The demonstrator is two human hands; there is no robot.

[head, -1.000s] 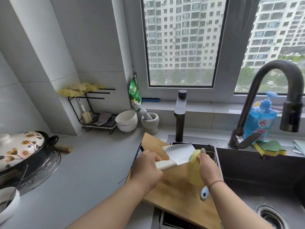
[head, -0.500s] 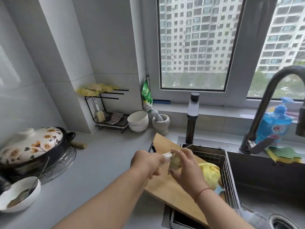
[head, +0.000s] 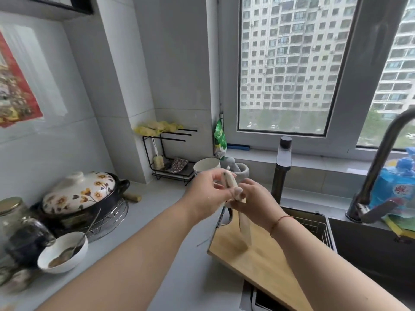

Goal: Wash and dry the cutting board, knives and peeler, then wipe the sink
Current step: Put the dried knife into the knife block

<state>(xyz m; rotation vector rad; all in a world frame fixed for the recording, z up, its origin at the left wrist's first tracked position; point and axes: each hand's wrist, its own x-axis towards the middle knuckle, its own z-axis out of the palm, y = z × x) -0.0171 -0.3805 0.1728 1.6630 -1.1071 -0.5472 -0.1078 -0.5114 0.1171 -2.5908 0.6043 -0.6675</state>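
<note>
A knife with a cream handle (head: pixel 231 184) hangs blade-down over the wooden cutting board (head: pixel 265 265). The blurred blade nearly reaches the board. My left hand (head: pixel 205 196) pinches the top of the handle. My right hand (head: pixel 254 202) grips the knife lower down, where handle and blade meet. The board lies across the left edge of the dark sink (head: pixel 372 245), partly over a wire drainer basket (head: pixel 314 223). No peeler or second knife shows.
A dark faucet (head: pixel 379 167) arches over the sink, with a blue soap bottle (head: pixel 395 187) and a yellow-green sponge (head: pixel 398 228) behind it. On the counter to the left stand a flowered clay pot (head: pixel 78 194), a used white bowl (head: pixel 62 252) and glass jars (head: pixel 20 225).
The knife went from lying flat on the board to hanging blade-down in both hands. The yellow cloth has left my right hand and is out of sight. The view swung left.
</note>
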